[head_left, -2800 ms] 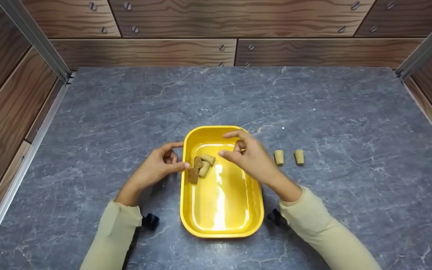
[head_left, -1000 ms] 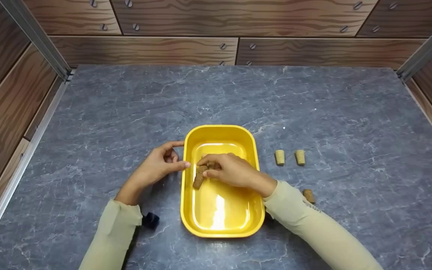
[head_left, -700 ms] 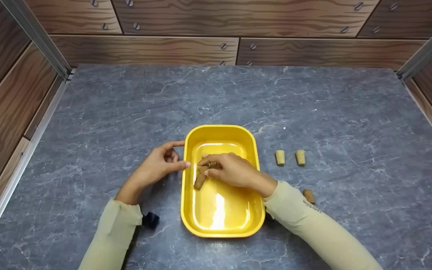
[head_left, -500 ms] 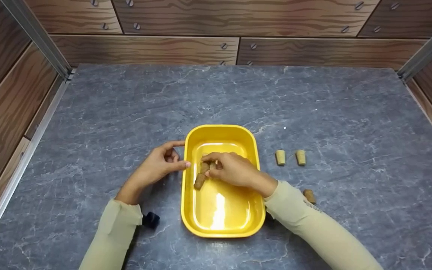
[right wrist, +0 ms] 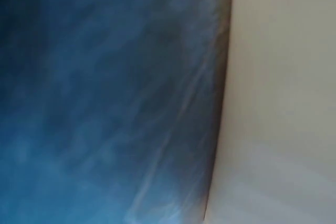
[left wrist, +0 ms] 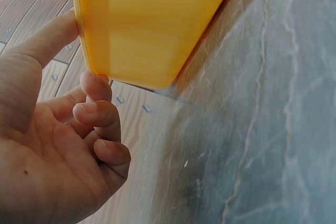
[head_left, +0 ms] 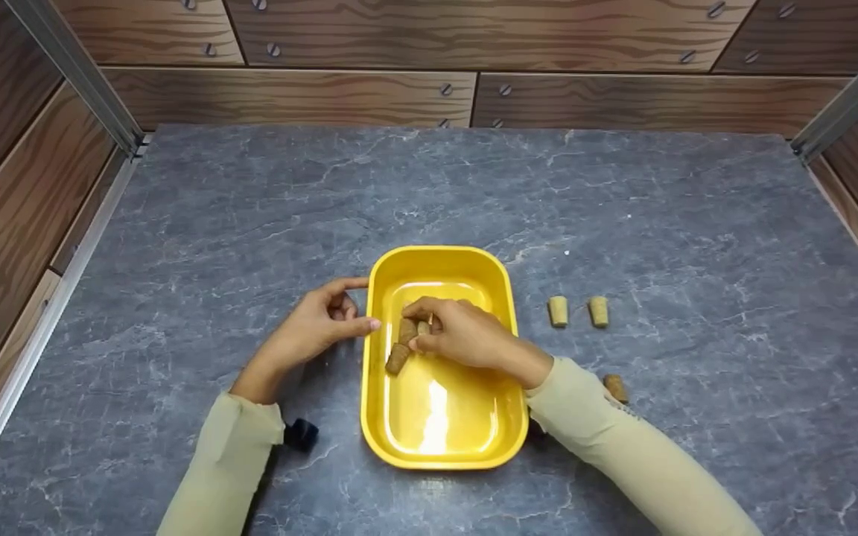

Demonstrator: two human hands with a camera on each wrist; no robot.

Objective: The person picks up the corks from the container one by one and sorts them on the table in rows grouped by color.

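A yellow plastic tray (head_left: 444, 447) stands on the table, with several corks inside near its left wall. My left hand (head_left: 317, 324) holds the tray's left rim, thumb over the edge and index finger farther along it. The left wrist view shows that hand (left wrist: 58, 145) with its other fingers curled under the rim. Inside the tray, my right hand (head_left: 466, 331) has its thumb and curled fingers around a light cork (head_left: 423, 328). Two darker corks lie beside its fingertips, an upper dark cork (head_left: 407, 331) and a lower dark cork (head_left: 398, 359). The right hand partly covers the group.
On the table right of the tray stand two light corks, a nearer light cork (head_left: 558, 312) and a farther light cork (head_left: 599, 312). A brown cork (head_left: 614, 388) lies by the right sleeve (head_left: 585, 409). The right wrist view shows only sleeve and blurred tabletop.
The right hand has come down from above the tray to the corks inside. The dark corks have shifted slightly right, and the fingertips crept right. The left hand keeps its place.
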